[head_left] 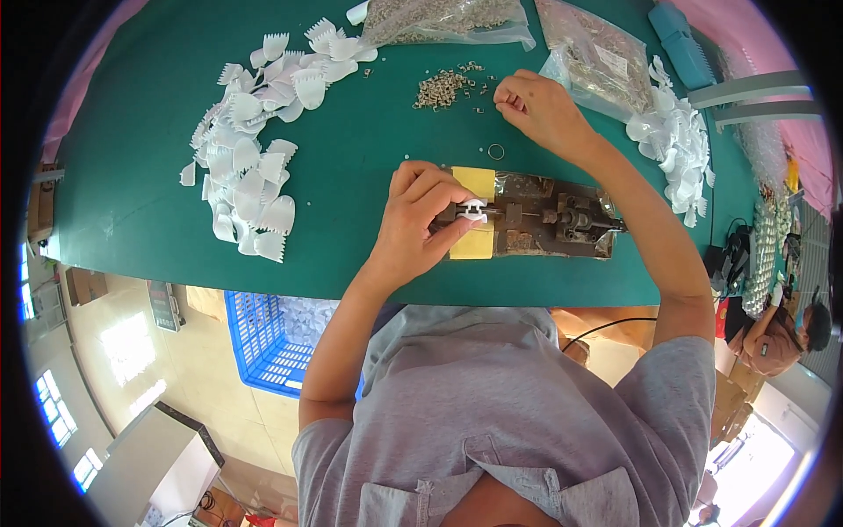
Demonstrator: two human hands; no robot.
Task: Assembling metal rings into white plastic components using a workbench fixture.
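My left hand (420,213) is closed around a small white plastic piece (474,210), pressing it against the left end of a dark metal jig (553,215). Yellow sheeting (472,246) covers part of that end. Farther off and to the right, my right hand (543,110) hovers with its fingers curled together. Whatever its fingertips may hold is too small to make out. Just left of it lies a heap of little metal clips (439,90), with a few strays around it. A thin ring (496,152) rests between the jig and the heap.
White toothed plastic pieces (250,171) spread in a curved pile on the left of the green table (342,193). More white pieces (680,149) lie at right. Clear bags (448,19) of clips stand at the back, near a teal case (682,44). A blue basket (263,351) sits below.
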